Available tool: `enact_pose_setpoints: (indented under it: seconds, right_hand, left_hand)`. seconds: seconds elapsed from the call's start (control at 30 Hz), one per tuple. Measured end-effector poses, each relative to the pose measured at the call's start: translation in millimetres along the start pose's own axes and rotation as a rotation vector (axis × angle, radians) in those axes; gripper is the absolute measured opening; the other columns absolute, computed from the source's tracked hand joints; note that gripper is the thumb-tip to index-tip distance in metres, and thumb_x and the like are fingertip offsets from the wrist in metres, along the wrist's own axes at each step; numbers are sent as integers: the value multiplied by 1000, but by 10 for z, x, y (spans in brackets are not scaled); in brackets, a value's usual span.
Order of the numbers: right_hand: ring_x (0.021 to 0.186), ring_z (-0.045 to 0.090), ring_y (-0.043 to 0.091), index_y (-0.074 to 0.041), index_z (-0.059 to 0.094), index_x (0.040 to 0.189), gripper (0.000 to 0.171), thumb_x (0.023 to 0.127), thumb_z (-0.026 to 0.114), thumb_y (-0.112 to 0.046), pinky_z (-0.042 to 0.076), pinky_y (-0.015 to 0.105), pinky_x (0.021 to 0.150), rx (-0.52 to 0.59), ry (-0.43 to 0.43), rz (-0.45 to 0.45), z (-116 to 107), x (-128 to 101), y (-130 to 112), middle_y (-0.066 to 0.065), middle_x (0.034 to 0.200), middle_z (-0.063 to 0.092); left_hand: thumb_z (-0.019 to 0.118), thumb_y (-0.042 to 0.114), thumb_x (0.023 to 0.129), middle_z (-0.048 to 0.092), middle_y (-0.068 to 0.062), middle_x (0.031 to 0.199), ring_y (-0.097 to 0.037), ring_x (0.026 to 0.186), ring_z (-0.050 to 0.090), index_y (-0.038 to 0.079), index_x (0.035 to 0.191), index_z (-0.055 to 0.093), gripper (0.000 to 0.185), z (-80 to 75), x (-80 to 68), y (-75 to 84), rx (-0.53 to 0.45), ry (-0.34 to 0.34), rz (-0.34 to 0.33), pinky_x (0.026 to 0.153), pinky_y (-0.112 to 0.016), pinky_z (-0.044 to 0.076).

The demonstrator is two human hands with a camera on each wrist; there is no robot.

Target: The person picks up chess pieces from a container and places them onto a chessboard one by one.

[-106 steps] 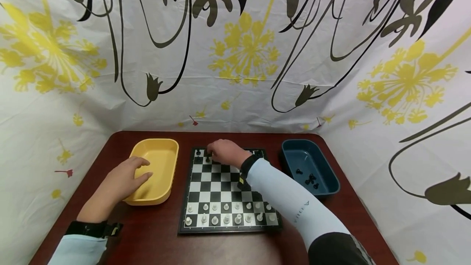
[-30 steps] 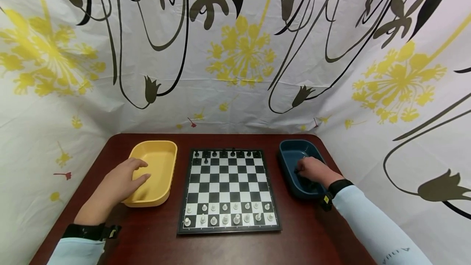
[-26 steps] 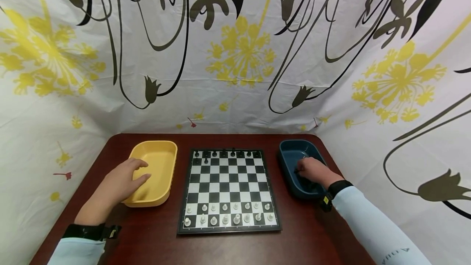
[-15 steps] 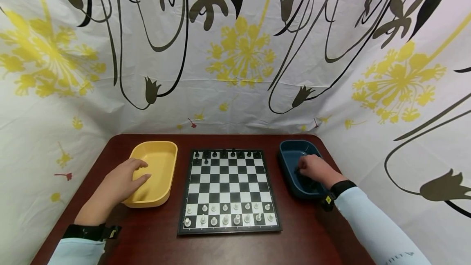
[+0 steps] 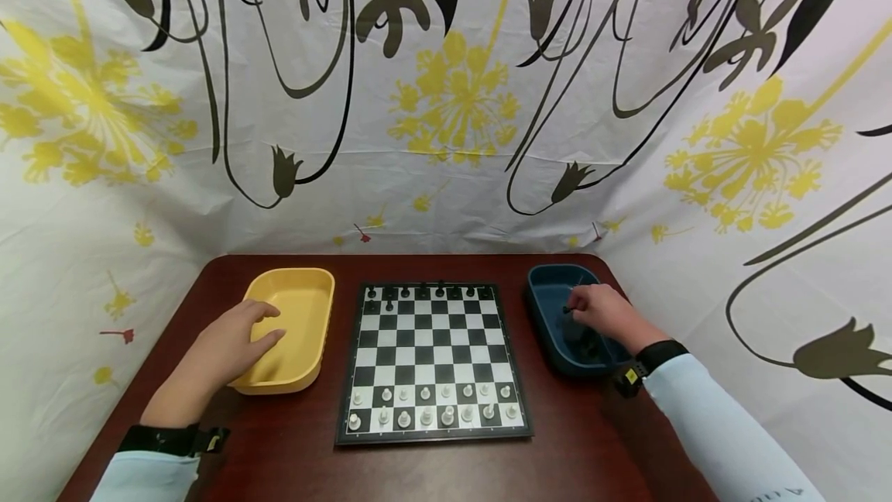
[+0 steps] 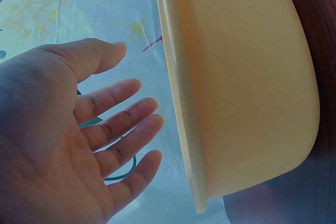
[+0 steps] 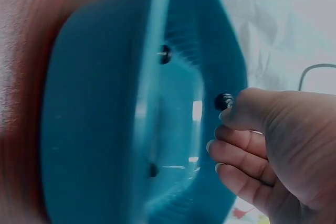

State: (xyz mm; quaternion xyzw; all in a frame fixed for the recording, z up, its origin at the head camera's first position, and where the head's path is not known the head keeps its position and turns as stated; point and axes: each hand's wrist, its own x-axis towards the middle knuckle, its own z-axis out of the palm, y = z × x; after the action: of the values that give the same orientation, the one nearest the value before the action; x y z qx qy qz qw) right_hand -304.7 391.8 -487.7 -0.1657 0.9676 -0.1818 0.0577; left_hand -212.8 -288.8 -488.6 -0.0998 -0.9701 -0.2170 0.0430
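Note:
Over the blue bin (image 5: 540,331) at the right, my right hand (image 5: 613,318) pinches a black chess piece (image 7: 223,101) between thumb and fingers, its round base showing in the right wrist view. Loose black pieces (image 7: 165,54) lie on the bin's floor. Open and relaxed, my left hand (image 5: 226,339) hovers at the near left side of the yellow bin (image 5: 310,308), holding nothing. Between the bins lies a chessboard (image 5: 432,343). Black pieces (image 5: 440,290) line its far row, with a black pawn (image 5: 389,305) in the row before them.
White pieces (image 5: 447,414) stand in two rows along the board's near side. The dark red table (image 5: 418,471) meets a flower-printed cloth (image 5: 460,200) behind and at both sides.
My right hand went from the board's far row into the blue bin, then rose a little with a black piece. A pawn at the far left was let go. My left hand stayed put.

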Motion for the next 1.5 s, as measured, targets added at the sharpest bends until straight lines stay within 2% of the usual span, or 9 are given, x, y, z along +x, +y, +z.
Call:
enact_pose_setpoints:
  seconds: [0.33, 0.57, 0.73, 0.83, 0.97, 1.33, 1.5]
  right_hand:
    - [91, 73, 20, -5, 80, 110, 12, 101, 75, 1, 63, 47, 80, -32, 99, -171, -185, 96, -300, 4, 102, 78]
    - [93, 71, 20, -4, 81, 112, 14, 101, 74, 1, 63, 48, 83, -70, 68, -199, -229, 313, -602, 5, 104, 77]
    - [89, 69, 18, -7, 81, 111, 13, 101, 75, -1, 60, 44, 79, -110, 35, -228, -211, 506, -909, 4, 104, 76]
    - [90, 69, 17, -11, 81, 110, 12, 101, 77, -3, 60, 42, 78, -151, 10, -254, -150, 627, -1146, 3, 106, 76]
    - [95, 71, 17, -15, 81, 111, 13, 102, 78, -6, 61, 41, 83, -193, -27, -288, -19, 808, -1460, 1, 110, 76]
    - [94, 68, 17, -7, 79, 117, 13, 105, 73, -5, 59, 39, 85, -224, -73, -425, 368, 1223, -2130, 2, 111, 75]
    - [92, 69, 16, -9, 80, 115, 13, 106, 73, -5, 59, 37, 85, -235, -76, -464, 482, 1368, -2377, 0, 108, 76]
  left_hand:
    - [80, 28, 103, 65, -29, 140, -50, 124, 64, -2, 133, 70, 43, -6, -20, -15, -3, 3, 0, 98, -71, 53]
    - [80, 27, 103, 65, -30, 140, -50, 124, 64, -2, 133, 70, 43, -9, -33, -17, -1, 9, 4, 98, -72, 53]
    - [81, 28, 103, 65, -29, 140, -50, 123, 65, -1, 133, 70, 43, -5, -35, -24, 1, 11, 3, 97, -71, 54]
    - [81, 29, 103, 65, -29, 140, -50, 122, 65, -1, 133, 71, 43, -11, -41, -14, 1, 8, -1, 97, -71, 54]
    - [81, 28, 103, 65, -29, 141, -50, 123, 65, -1, 132, 71, 43, -20, -47, -1, 1, 5, 1, 98, -71, 55]
    - [81, 27, 102, 66, -29, 138, -49, 121, 66, -2, 132, 71, 43, -15, -35, 31, 0, 11, 13, 98, -70, 55]
    - [81, 27, 102, 66, -29, 138, -49, 122, 65, -2, 132, 70, 43, -15, -37, 21, 2, 13, 6, 99, -71, 55]
